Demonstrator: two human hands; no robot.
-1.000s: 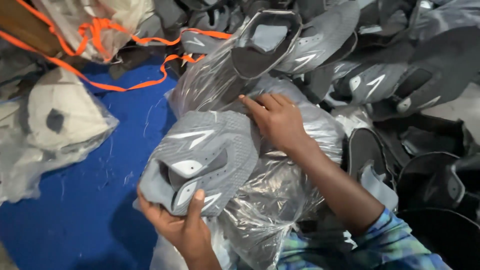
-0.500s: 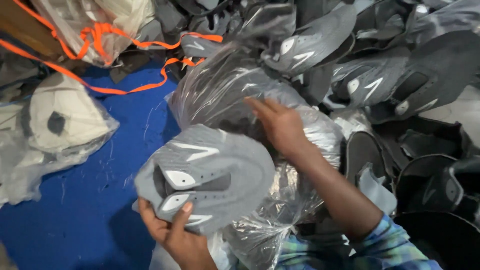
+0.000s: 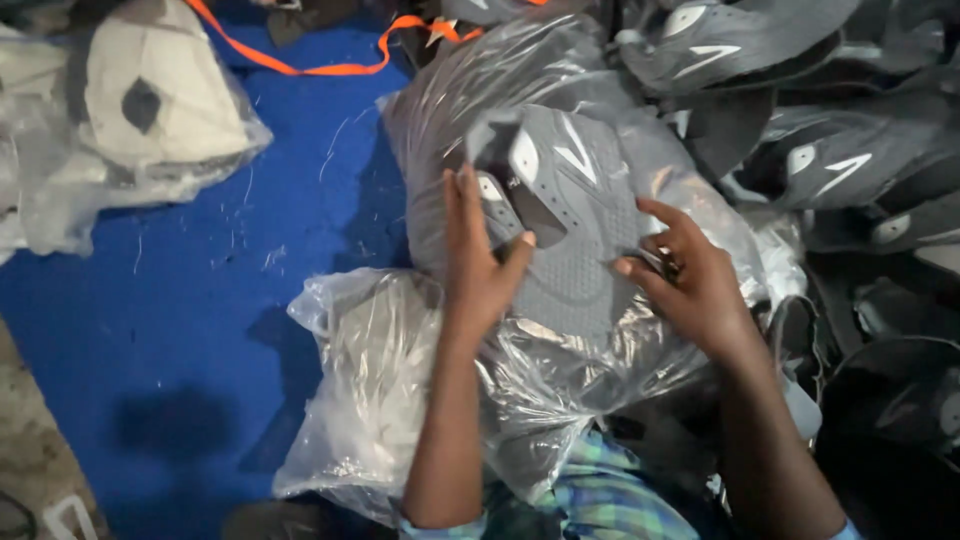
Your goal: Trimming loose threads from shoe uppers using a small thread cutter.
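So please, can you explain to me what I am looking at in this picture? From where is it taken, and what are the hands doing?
The camera sits on a person's head and looks down at their own two bare hands. The left hand and the right hand both hold a flat grey shoe upper over a clear plastic bag. More grey uppers are piled on the right. Below lies a blue floor cover, with another bag of white pieces and an orange strap.

Orange strap [image 3: 330, 68], blue floor [image 3: 180, 330]
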